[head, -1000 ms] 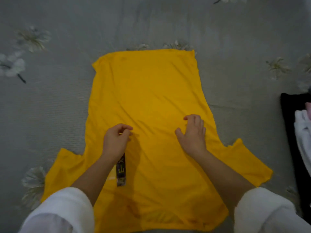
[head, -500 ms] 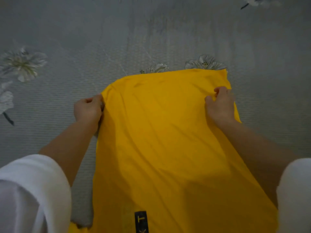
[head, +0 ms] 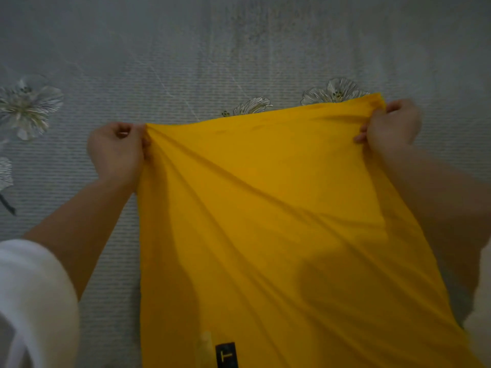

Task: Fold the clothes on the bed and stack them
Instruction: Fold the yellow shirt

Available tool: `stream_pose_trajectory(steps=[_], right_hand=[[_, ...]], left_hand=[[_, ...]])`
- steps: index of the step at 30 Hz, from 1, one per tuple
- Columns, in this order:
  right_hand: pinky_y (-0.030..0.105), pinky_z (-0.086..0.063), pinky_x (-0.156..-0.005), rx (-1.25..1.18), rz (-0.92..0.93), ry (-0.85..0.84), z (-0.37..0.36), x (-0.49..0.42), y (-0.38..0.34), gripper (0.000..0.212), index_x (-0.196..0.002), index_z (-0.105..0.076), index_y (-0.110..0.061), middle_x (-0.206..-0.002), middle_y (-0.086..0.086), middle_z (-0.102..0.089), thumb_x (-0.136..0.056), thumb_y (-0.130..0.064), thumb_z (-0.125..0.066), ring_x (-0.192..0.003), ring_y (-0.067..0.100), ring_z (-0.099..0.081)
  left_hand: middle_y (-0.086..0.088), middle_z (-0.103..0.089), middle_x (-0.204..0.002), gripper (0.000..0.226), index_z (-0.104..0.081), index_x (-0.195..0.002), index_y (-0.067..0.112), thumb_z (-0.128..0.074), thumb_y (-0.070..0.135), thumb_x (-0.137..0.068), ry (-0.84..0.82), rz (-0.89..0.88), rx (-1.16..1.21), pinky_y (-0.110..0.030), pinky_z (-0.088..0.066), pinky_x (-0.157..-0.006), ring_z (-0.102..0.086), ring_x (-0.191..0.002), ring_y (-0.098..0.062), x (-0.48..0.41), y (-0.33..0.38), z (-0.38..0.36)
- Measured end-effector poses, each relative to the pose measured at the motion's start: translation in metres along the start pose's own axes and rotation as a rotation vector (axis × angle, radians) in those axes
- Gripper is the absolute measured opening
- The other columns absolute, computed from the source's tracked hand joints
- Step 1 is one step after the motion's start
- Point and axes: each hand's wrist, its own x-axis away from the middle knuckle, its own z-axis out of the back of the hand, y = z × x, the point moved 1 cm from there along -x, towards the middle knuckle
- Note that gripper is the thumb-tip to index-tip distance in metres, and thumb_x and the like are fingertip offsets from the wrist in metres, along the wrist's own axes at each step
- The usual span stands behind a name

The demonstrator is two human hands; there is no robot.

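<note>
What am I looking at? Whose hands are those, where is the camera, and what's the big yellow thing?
There is no machine here, just a person's two bare hands. The camera sits on the person's head and looks forward and down, so you see the arms from above. The left hand and the right hand each pinch a far corner of a yellow shirt, which is stretched between them. Under it is a grey bedsheet printed with pale flowers. A small black label shows near the shirt's bottom edge. The white bits at the sides are the person's sleeves.
</note>
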Motion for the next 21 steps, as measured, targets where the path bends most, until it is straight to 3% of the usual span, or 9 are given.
stream_pose_trajectory(steps=[2,3,5,7,9,11,16,21], right_hand=[[0.022,-0.049,-0.050,-0.060,0.012,0.034,0.000,-0.003,0.000,0.011,-0.105,-0.046,-0.014,-0.101,0.014,-0.066,-0.095,-0.015,-0.043,-0.053,0.007,-0.061],[0.023,-0.050,-0.059,-0.056,0.015,0.030,0.000,-0.002,0.001,0.020,-0.114,-0.048,-0.013,-0.107,0.012,-0.065,-0.094,-0.014,-0.044,-0.065,0.010,-0.062],[0.017,-0.043,-0.069,0.003,0.062,-0.019,0.002,0.010,0.004,0.046,-0.136,-0.038,-0.013,-0.112,0.003,-0.061,-0.092,-0.015,-0.049,-0.087,0.011,-0.057],[0.017,-0.039,-0.085,0.085,0.201,-0.137,0.004,0.030,0.007,0.067,-0.149,-0.021,-0.016,-0.126,0.002,-0.053,-0.091,-0.020,-0.055,-0.107,0.012,-0.052],[0.032,-0.032,-0.108,0.287,0.374,-0.269,0.005,0.052,0.015,0.072,-0.152,-0.015,-0.018,-0.149,0.004,-0.036,-0.093,-0.029,-0.055,-0.133,0.019,-0.038],[0.041,-0.018,-0.116,0.539,0.534,-0.363,0.010,0.072,0.030,0.067,-0.152,-0.016,-0.015,-0.157,0.008,-0.024,-0.096,-0.035,-0.049,-0.144,0.025,-0.021],[0.041,-0.012,-0.117,0.734,0.718,-0.428,0.042,0.140,0.079,0.062,-0.150,-0.024,-0.015,-0.158,0.008,-0.022,-0.096,-0.035,-0.047,-0.147,0.022,-0.015],[0.043,-0.012,-0.117,0.715,0.651,-0.456,0.101,0.223,0.141,0.060,-0.148,-0.032,-0.014,-0.156,0.007,-0.027,-0.094,-0.032,-0.053,-0.146,0.021,-0.018]], left_hand=[[-0.009,-0.070,-0.088,0.016,-0.067,-0.090,0.016,-0.059,0.030,-0.090,0.035,-0.039,-0.028,-0.037,-0.056,-0.074,-0.068,-0.078,-0.021,-0.006,0.000,-0.007],[-0.011,-0.068,-0.103,0.024,-0.064,-0.109,0.014,-0.059,0.029,-0.091,0.023,-0.043,-0.068,-0.039,-0.054,-0.082,-0.067,-0.093,-0.024,-0.006,-0.001,-0.010],[-0.013,-0.053,-0.133,0.051,-0.044,-0.139,0.013,-0.058,0.031,-0.093,-0.084,-0.093,-0.230,-0.039,-0.041,-0.103,-0.052,-0.121,-0.026,0.002,-0.007,-0.017],[-0.018,-0.028,-0.153,0.061,-0.027,-0.149,0.014,-0.051,0.035,-0.096,-0.199,-0.264,-0.487,-0.044,-0.019,-0.114,-0.026,-0.140,-0.032,0.022,-0.014,-0.021],[-0.015,-0.005,-0.159,0.061,-0.018,-0.152,0.022,-0.041,0.041,-0.098,-0.309,-0.403,-0.684,-0.047,-0.005,-0.116,-0.003,-0.146,-0.033,0.048,-0.023,-0.022],[-0.008,0.005,-0.160,0.059,-0.012,-0.152,0.028,-0.032,0.045,-0.099,-0.389,-0.422,-0.762,-0.046,0.004,-0.116,0.010,-0.147,-0.027,0.076,-0.033,-0.020],[-0.005,0.012,-0.160,0.059,-0.006,-0.153,0.027,-0.023,0.045,-0.099,-0.443,-0.438,-0.732,-0.040,0.010,-0.116,0.018,-0.145,-0.021,0.164,-0.045,-0.008],[-0.002,0.017,-0.158,0.056,0.003,-0.151,0.030,-0.018,0.047,-0.101,-0.592,-0.536,-0.722,-0.038,0.008,-0.118,0.020,-0.145,-0.019,0.281,-0.059,-0.010]])
